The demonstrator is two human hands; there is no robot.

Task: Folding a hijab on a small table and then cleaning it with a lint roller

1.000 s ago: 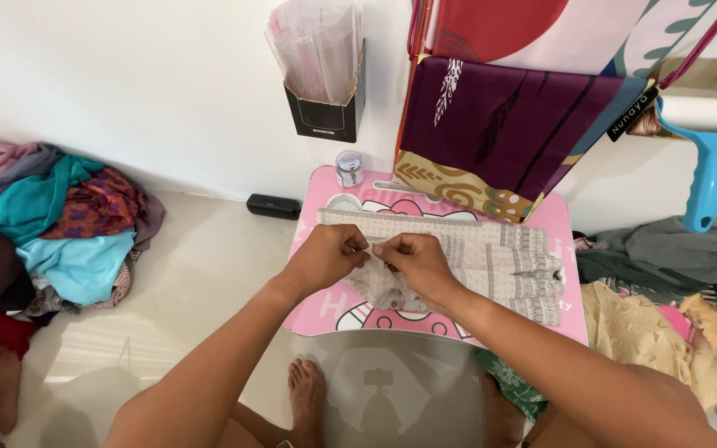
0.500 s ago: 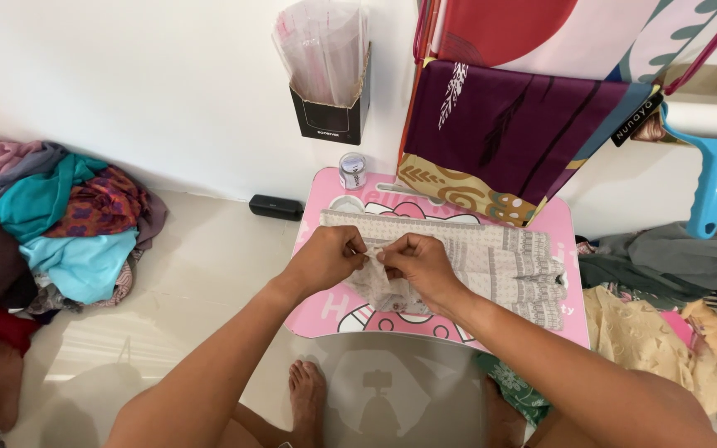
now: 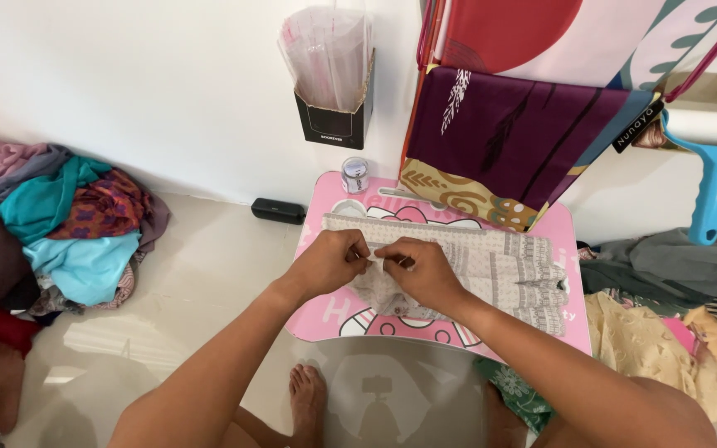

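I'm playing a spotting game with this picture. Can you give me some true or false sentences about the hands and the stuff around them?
1. Both hands pinch a pale patterned cloth on a pink lap table. True: the left hand and right hand grip it close together.
2. A blue lint roller hangs on the person's right. True.
3. The pile of colourful clothes lies on the pink lap table. False: it lies on the floor, to the left.
4. The black box on the wall holds pencils. False: it holds clear plastic bags.
5. A small jar stands at the table's far edge. True.
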